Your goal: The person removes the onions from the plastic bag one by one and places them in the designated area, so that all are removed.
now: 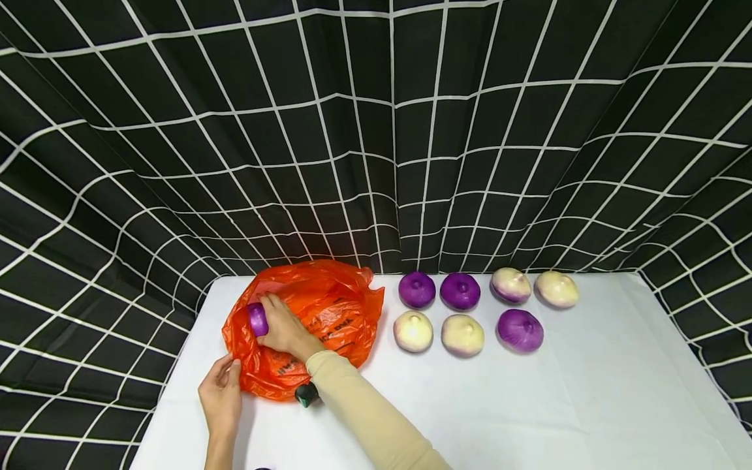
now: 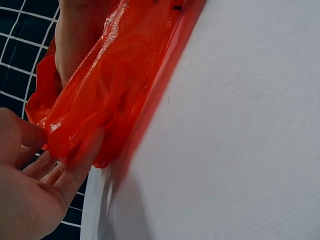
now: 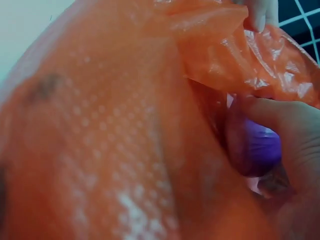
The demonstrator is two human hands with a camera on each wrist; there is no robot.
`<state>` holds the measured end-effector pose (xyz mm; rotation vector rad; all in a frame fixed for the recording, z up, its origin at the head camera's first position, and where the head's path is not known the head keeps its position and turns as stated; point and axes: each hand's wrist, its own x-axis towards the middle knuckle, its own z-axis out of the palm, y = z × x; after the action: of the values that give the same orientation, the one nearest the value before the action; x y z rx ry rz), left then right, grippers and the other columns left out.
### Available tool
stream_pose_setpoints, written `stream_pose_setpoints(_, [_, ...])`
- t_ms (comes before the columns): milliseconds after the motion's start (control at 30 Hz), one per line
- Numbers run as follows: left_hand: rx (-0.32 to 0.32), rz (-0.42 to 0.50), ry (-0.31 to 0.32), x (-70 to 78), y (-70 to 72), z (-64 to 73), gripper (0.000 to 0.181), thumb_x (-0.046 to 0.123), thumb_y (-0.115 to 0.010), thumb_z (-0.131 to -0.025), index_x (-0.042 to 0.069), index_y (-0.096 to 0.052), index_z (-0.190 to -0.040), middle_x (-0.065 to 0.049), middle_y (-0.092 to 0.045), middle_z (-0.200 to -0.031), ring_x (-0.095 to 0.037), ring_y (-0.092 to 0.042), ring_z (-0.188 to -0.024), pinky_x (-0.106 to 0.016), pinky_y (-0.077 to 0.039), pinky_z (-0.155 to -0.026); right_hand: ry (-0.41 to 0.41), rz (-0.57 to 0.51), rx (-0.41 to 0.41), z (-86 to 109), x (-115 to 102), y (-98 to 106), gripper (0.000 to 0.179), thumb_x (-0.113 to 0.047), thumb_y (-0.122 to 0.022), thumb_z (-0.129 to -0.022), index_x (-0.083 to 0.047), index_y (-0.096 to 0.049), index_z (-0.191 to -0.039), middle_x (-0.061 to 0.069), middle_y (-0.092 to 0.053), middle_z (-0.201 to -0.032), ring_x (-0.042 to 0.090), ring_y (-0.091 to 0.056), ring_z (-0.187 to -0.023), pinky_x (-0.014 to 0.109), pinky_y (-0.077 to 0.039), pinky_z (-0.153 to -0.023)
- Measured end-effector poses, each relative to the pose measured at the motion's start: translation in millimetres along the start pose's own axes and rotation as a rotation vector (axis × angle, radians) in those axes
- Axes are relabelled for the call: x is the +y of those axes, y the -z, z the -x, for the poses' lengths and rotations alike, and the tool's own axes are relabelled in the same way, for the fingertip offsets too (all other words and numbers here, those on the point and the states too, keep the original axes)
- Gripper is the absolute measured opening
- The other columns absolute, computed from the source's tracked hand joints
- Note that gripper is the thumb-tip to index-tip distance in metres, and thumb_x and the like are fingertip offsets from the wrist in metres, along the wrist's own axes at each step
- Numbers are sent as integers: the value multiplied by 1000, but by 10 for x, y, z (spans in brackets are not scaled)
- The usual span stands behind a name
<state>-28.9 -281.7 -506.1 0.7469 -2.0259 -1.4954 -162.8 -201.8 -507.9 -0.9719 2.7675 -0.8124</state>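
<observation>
An orange-red plastic bag with dark print lies on the left part of the white table, its mouth facing left. My right hand is at that mouth and grips a purple onion. In the right wrist view the onion shows under the thumb, with bag film around it. At the bag's near left edge, my left hand pinches the film between thumb and fingers. The left wrist view shows the bag's edge between those fingers. What the bag holds inside is hidden.
Right of the bag sit two loose rows of purple onions and pale, purple-tinged onion-like bulbs. A small dark green and black object lies by the bag, partly behind the right sleeve. Black cloth with white grid lines hangs behind the white table.
</observation>
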Motion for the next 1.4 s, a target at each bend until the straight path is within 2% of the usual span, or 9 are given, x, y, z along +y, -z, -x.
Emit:
stream_pose_setpoints(167, [-6,-5,-16,-10,-37,-17,22,3,-55,-88,-8,-61,-106,23,-57,-81,11,-58,-72,-6,-46,-62,-11,-21,1,-18,8,35,82,-28,-76,-71,-12,-31,-137,1,-41,-133,11,-43,-120,21,-35,-99])
stream_pose_setpoints(300, [-2,-4,-21,-39,-66,-20,21,3,-55,-88,-7,-61,-105,24,-57,-80,11,-58,-71,-6,-45,-60,-18,-1,23,16,17,86,81,-30,-76,-71,-12,-33,-137,0,-41,-132,12,-43,-119,23,-36,-99])
stream_pose_setpoints(500, [-4,29,-24,-47,-97,-25,21,2,-55,-88,-8,-61,-105,25,-58,-80,11,-58,-72,-6,-45,-61,-49,41,40,165,91,191,85,-40,-75,-69,-16,-33,-138,1,-40,-132,14,-42,-120,28,-40,-96])
stream_pose_setpoints(633, [-14,54,-21,-55,-119,-12,21,2,-55,-88,-8,-60,-105,22,-59,-82,9,-59,-72,-6,-46,-61,-95,28,45,280,136,271,88,-39,-77,-68,-16,-31,-139,2,-40,-131,17,-48,-115,31,-45,-91])
stream_pose_setpoints(800, [-8,31,-16,-73,-102,9,21,2,-55,-87,-6,-61,-106,25,-58,-81,10,-59,-71,-6,-45,-60,-121,-4,54,393,121,389,89,-37,-79,-67,-14,-32,-139,3,-38,-130,18,-52,-109,32,-47,-87])
stream_pose_setpoints(900, [2,39,-16,-40,-68,17,21,0,-55,-87,-8,-61,-105,24,-58,-80,10,-58,-71,-6,-45,-61,-109,-19,74,451,83,480,86,-38,-79,-65,-14,-36,-136,2,-39,-128,17,-52,-108,31,-47,-85])
stream_pose_setpoints(1200, [5,63,-32,246,30,65,23,-4,-53,-86,-15,-57,-106,22,-57,-81,11,-57,-71,-5,-45,-61,5,-119,155,679,32,803,82,-36,-79,-66,-14,-39,-133,0,-38,-131,15,-49,-113,31,-45,-91])
stream_pose_setpoints(1300, [5,59,-26,241,49,48,24,-4,-53,-86,-14,-57,-107,22,-57,-81,11,-58,-71,-6,-45,-60,53,-162,195,769,73,915,81,-36,-79,-66,-16,-39,-133,-1,-37,-133,15,-44,-118,31,-41,-95])
stream_pose_setpoints(1400, [9,41,-3,156,57,13,24,-2,-53,-86,-11,-59,-108,23,-57,-81,11,-58,-70,-6,-45,-60,85,-204,232,860,130,1025,80,-37,-79,-66,-18,-39,-133,-1,-37,-135,14,-40,-121,31,-39,-97])
